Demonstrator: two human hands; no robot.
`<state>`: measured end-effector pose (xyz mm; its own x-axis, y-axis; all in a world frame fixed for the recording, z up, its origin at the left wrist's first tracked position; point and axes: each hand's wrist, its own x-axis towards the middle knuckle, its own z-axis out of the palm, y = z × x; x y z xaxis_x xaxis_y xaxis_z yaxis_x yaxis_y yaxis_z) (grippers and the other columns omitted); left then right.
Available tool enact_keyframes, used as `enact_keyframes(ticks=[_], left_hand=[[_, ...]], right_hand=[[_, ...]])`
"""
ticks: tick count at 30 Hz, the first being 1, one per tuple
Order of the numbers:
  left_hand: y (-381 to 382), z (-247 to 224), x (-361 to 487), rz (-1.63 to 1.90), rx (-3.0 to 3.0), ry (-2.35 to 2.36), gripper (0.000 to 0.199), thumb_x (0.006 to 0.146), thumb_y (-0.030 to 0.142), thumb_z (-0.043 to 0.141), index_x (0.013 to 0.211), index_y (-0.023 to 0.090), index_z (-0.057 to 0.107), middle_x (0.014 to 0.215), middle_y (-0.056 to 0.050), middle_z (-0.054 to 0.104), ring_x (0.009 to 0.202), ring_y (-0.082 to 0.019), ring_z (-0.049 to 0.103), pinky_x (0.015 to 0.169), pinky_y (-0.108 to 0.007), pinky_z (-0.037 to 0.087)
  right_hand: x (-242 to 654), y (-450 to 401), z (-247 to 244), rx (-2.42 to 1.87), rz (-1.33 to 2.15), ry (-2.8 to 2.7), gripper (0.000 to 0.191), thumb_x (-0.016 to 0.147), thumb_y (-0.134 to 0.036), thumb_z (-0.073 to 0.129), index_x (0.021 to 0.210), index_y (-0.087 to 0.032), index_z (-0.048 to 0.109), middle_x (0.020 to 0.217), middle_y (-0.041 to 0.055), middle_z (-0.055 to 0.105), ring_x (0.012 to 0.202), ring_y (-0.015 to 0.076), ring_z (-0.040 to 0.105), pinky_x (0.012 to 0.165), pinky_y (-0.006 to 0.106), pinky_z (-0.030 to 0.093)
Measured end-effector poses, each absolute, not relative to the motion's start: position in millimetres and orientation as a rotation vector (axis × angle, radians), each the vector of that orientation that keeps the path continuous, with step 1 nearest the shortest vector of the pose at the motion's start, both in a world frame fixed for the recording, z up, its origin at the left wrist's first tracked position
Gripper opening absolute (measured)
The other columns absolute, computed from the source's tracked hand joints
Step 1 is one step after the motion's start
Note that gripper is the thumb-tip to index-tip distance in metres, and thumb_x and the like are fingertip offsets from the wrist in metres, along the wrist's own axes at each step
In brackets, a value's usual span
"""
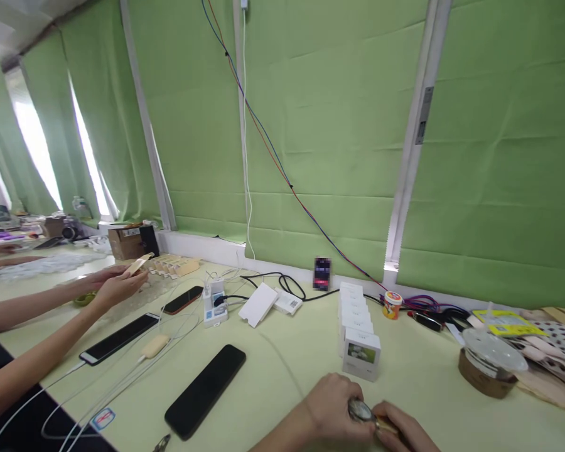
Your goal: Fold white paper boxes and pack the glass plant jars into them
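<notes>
At the front edge of the view, my left hand (334,402) is closed around a wristwatch (360,410), its round, pale face turned upward. My right hand (402,424) meets it from the other side, fingers curled on the gold-coloured end of the same piece. Fingers cover much of the strap, so its exact shape is hidden. Just beyond my hands stands a row of small white boxes (361,355), the nearest with a green picture on its front. A large black phone (206,390) lies to the left of my left hand.
At left, a co-worker's hands (120,285) hold a tan strip. Phones, white cables and a power strip (214,304) lie between us. A tape roll (487,370) with a clear dish on it, an orange tub (392,305) and fabric pieces are at right.
</notes>
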<state>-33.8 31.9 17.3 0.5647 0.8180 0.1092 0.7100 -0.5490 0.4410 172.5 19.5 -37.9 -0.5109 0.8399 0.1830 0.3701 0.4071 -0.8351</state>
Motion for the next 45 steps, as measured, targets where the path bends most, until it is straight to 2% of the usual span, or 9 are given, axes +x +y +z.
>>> enact_keyframes(ticks=[3, 7, 13, 18, 23, 29, 36, 41, 45], left_hand=[[34.0, 21.4, -35.4, 0.459, 2.340, 1.236, 0.031, 0.075, 0.043, 0.057, 0.086, 0.018, 0.070, 0.073, -0.001, 0.068, 0.063, -0.015, 0.058, 0.055, -0.022, 0.039], [36.4, 20.5, -34.5, 0.518, 2.375, 1.165, 0.027, 0.074, 0.040, 0.059, 0.089, 0.018, 0.066, 0.081, -0.001, 0.067, 0.072, -0.016, 0.058, 0.063, -0.022, 0.042], [30.4, 24.6, -31.6, 0.711, 2.691, 1.025, 0.054, 0.064, 0.042, 0.070, 0.111, 0.021, 0.055, 0.106, -0.008, 0.057, 0.098, -0.024, 0.052, 0.087, -0.033, 0.043], [31.3, 25.3, -31.1, 0.791, 2.820, 0.963, 0.045, 0.077, 0.034, 0.059, 0.119, 0.021, 0.050, 0.114, -0.010, 0.053, 0.107, -0.026, 0.048, 0.091, -0.036, 0.043], [31.6, 19.5, -29.5, 0.755, 2.756, 1.013, 0.060, 0.069, 0.027, 0.065, 0.125, 0.022, 0.045, 0.119, -0.010, 0.048, 0.106, -0.026, 0.049, 0.087, -0.035, 0.046], [29.5, 15.9, -23.8, 0.758, 2.572, 1.094, 0.047, 0.068, 0.032, 0.068, 0.109, 0.020, 0.049, 0.114, -0.008, 0.047, 0.102, -0.024, 0.050, 0.087, -0.034, 0.045], [39.5, 14.1, -27.3, 0.693, 2.317, 1.168, 0.051, 0.063, 0.045, 0.074, 0.100, 0.021, 0.048, 0.104, -0.003, 0.053, 0.092, -0.022, 0.054, 0.075, -0.029, 0.044], [39.5, 19.3, -31.4, 0.580, 2.277, 1.130, 0.025, 0.079, 0.040, 0.060, 0.093, 0.021, 0.051, 0.094, -0.001, 0.058, 0.084, -0.019, 0.056, 0.069, -0.026, 0.040], [35.7, 22.8, -34.5, 0.570, 2.311, 1.099, 0.025, 0.081, 0.035, 0.055, 0.102, 0.022, 0.049, 0.096, -0.003, 0.060, 0.086, -0.021, 0.056, 0.070, -0.026, 0.040]], right_hand=[[176.9, 13.6, -22.1, -1.021, 0.910, -2.093, 0.034, 0.088, -0.049, 0.040, 0.096, -0.023, 0.062, 0.090, 0.0059, 0.063, 0.086, 0.0219, 0.058, 0.080, 0.031, 0.044], [175.6, 11.7, -20.0, -1.080, 1.038, -1.946, 0.034, 0.088, -0.050, 0.041, 0.093, -0.022, 0.059, 0.086, 0.0035, 0.063, 0.081, 0.0202, 0.058, 0.075, 0.031, 0.045], [171.3, 12.7, -28.8, -1.027, 1.304, -1.646, 0.037, 0.081, -0.056, 0.052, 0.093, -0.021, 0.054, 0.073, 0.0002, 0.060, 0.073, 0.0182, 0.060, 0.068, 0.030, 0.047], [169.7, 10.5, -22.9, -0.982, 1.147, -1.652, 0.036, 0.082, -0.050, 0.055, 0.104, -0.022, 0.057, 0.098, 0.0060, 0.062, 0.095, 0.0215, 0.059, 0.084, 0.035, 0.047], [174.8, 10.2, -15.3, -1.040, 1.036, -1.736, 0.032, 0.085, -0.044, 0.052, 0.105, -0.021, 0.062, 0.104, 0.0069, 0.063, 0.098, 0.0227, 0.058, 0.088, 0.036, 0.045], [177.5, 8.6, -11.7, -1.086, 0.882, -1.806, 0.024, 0.086, -0.037, 0.051, 0.101, -0.021, 0.063, 0.103, 0.0069, 0.062, 0.098, 0.0222, 0.057, 0.085, 0.034, 0.046], [178.8, 10.7, -23.9, -1.207, 0.663, -1.935, 0.021, 0.089, -0.027, 0.041, 0.100, -0.023, 0.058, 0.104, 0.0063, 0.056, 0.093, 0.0204, 0.057, 0.082, 0.035, 0.046], [184.4, 16.5, -33.8, -1.329, 0.538, -1.919, 0.025, 0.086, -0.025, 0.044, 0.108, -0.022, 0.054, 0.107, 0.0071, 0.053, 0.094, 0.0205, 0.056, 0.086, 0.036, 0.045], [183.5, 16.9, -36.5, -1.323, 0.477, -1.929, 0.030, 0.087, -0.027, 0.042, 0.115, -0.022, 0.052, 0.112, 0.0082, 0.052, 0.106, 0.0217, 0.052, 0.092, 0.036, 0.043]])
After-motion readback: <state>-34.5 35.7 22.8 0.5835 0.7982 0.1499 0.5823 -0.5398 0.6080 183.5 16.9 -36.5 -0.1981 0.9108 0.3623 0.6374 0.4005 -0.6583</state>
